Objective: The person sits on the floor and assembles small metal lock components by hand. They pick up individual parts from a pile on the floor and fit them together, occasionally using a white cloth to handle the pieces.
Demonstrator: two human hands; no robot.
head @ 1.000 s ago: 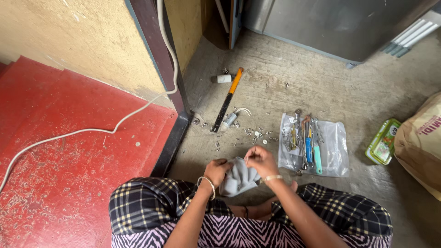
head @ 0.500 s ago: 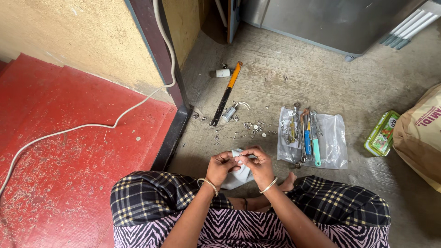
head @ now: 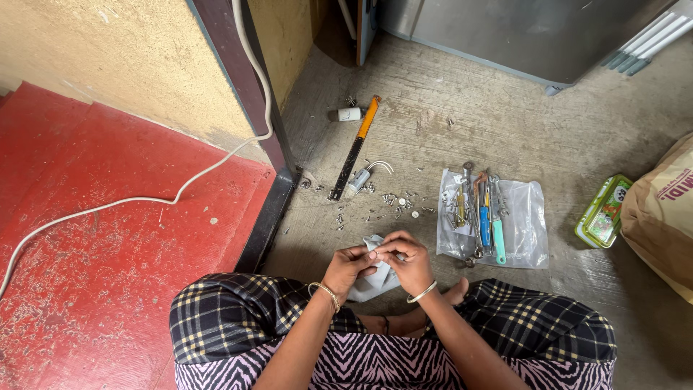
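- Both hands meet over a pale grey cloth (head: 372, 278) lying on the floor in front of the crossed legs; the left hand (head: 348, 266) and right hand (head: 408, 261) pinch something tiny between their fingertips, too small to identify.
- Judging by the scene, the work looks mid-way: many small screws (head: 393, 201) lie loose on the concrete, ungathered.
- A clear plastic bag (head: 523, 231) lies flat, with assorted hand tools (head: 480, 213) resting on it.
- Farther off: an orange-handled hammer (head: 355, 146), a green tin (head: 603, 213), a brown sack (head: 664, 209).
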